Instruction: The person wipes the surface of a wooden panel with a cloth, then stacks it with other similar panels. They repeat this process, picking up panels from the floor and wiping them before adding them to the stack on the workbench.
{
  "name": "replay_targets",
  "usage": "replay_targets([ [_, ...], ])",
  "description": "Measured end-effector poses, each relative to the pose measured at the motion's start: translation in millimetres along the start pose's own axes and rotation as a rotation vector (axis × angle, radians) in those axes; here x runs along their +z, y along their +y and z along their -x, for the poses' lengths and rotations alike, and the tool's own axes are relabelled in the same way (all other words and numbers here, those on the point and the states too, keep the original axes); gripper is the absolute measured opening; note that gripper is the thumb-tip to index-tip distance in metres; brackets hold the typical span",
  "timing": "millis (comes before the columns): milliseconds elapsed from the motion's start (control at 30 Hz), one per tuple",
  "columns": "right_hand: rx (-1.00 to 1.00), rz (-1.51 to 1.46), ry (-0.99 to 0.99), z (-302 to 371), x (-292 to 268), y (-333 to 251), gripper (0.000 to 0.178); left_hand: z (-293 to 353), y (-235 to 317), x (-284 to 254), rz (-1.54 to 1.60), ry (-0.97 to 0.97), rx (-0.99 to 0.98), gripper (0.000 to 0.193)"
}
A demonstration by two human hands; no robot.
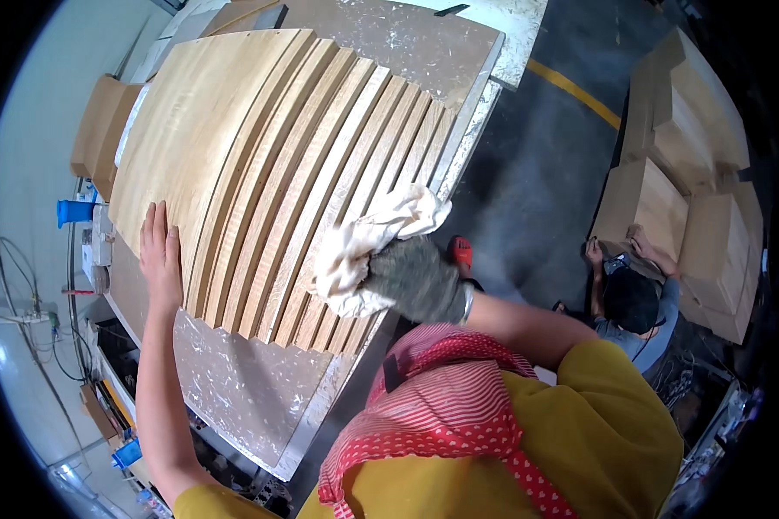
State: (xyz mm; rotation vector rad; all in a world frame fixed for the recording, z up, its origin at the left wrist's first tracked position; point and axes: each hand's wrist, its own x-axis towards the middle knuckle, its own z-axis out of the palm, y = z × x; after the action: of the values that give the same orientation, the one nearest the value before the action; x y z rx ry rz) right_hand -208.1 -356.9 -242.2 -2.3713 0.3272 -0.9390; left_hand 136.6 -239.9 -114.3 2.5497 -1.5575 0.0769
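Note:
Several pale wooden boards (208, 104) lie stacked on the workbench, staggered so that their edges step down toward me. My bare left hand (159, 255) rests flat on the top board near its close end, fingers stretched out. On my right hand (420, 278) is a dark grey-green glove. That hand grips a bunched cream-white cloth (355, 255), which lies against the lower stepped edges of the stack. The gloved fingers are partly hidden by the cloth.
The speckled brown bench top (242, 381) shows around the stack. To the right, a co-worker in a dark cap (632, 298) crouches at large open cardboard boxes (710, 233). A blue container (76, 212) and cables line the left wall. A yellow line (576, 91) crosses the dark floor.

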Motion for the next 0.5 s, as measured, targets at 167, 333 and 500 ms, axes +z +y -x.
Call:
replay_targets([
  [167,0.399,0.019,0.154,-43,-83,123,0.019,-3,0,0,0.038,0.0,0.026,0.05],
  [333,0.139,0.476,0.402,-23,-63,119,0.024,-1,3,-4,-0.001,0.008,-0.002,0.05],
  [500,0.29,0.256,-0.332,14,-12,-16,0.02,-2,-11,6,-0.012,0.041,0.039,0.049],
])
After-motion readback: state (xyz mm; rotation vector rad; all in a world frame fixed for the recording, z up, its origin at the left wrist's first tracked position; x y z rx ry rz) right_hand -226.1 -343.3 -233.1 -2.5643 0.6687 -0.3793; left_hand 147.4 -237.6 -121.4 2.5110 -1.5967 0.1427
